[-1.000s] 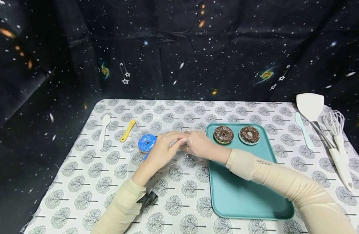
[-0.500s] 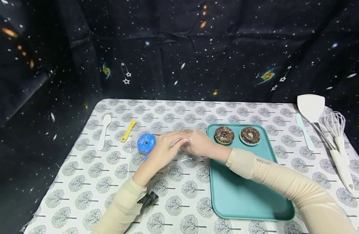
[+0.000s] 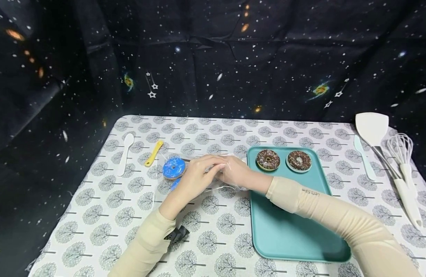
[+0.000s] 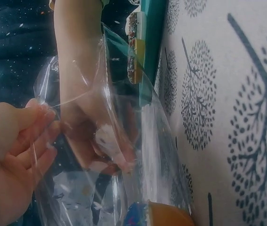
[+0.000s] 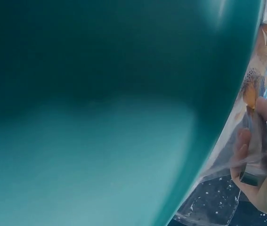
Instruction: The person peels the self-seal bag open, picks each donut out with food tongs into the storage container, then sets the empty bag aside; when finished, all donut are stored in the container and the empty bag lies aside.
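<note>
A clear plastic bag (image 4: pixel 86 197) lies between the hands, its film spread over a blue-iced doughnut (image 3: pixel 173 167). A second blue doughnut (image 3: pixel 175 184) is mostly hidden behind my left hand (image 3: pixel 198 173). That hand pinches the bag's edge between thumb and fingers in the left wrist view. My right hand (image 3: pixel 233 169) reaches in at the bag's mouth, seen through the film. In the right wrist view it grips a dark two-armed tool like tongs (image 5: pixel 260 141), whose tips point to the doughnuts. The head view hides most of the tool.
On the right, a teal tray (image 3: pixel 296 227) bears two chocolate doughnuts (image 3: pixel 267 160) under the right forearm. Beyond it lie a pale-blue spreader (image 3: pixel 364 157), white turner (image 3: pixel 372 129) and whisk (image 3: pixel 401 150). A white spoon (image 3: pixel 125 154) and yellow utensil (image 3: pixel 153 153) lie at left.
Both hands stay almost in place at the bag. The film over the blue doughnuts has shifted slightly, and the head view has turned a little.
</note>
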The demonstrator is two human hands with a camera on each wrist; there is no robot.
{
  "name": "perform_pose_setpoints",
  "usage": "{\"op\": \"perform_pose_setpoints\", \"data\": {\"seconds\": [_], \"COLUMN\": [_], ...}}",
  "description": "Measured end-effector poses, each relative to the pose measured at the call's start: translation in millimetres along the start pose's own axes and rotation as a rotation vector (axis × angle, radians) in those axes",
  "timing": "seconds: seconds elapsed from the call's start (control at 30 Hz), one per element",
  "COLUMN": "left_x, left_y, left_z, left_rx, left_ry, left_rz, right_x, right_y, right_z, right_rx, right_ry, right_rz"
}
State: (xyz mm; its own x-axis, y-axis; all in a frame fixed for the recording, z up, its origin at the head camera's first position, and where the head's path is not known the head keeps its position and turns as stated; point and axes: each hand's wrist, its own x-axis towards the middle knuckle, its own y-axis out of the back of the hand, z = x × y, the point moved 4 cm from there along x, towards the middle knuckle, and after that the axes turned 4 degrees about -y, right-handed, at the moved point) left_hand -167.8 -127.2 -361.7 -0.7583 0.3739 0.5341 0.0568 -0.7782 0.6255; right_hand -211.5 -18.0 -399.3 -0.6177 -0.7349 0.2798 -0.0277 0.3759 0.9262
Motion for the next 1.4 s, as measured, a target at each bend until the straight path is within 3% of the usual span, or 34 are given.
{"op": "perform_pose_setpoints", "data": {"seconds": [0.17,0.4,0.6,0.73,1.03,1.4], "left_x": [1.4,1.3,-0.8,-1.5,-1.8,0.1], "left_y": [-0.7,3.5,6.3,5.1,2.3,-0.4], "left_z": [0.0,-5.6,-9.3,-10.3,-10.5,-9.5], "left_rx": [0.002,0.025,0.035,0.026,0.012,0.02], "left_ry": [0.001,0.044,0.076,0.078,0.093,0.097], "left_rz": [-0.008,-0.005,-0.011,-0.012,-0.056,-0.065], "right_x": [-2,-7,-23,-42,-99,-166], "right_y": [1,9,20,30,59,94], "right_z": [3,11,16,20,42,75], "right_rx": [-0.01,0.092,-0.012,-0.062,-0.066,-0.085], "right_ry": [-0.06,-0.14,-0.113,-0.138,-0.186,-0.305], "right_rz": [-0.042,-0.105,-0.081,-0.07,0.06,0.096]}}
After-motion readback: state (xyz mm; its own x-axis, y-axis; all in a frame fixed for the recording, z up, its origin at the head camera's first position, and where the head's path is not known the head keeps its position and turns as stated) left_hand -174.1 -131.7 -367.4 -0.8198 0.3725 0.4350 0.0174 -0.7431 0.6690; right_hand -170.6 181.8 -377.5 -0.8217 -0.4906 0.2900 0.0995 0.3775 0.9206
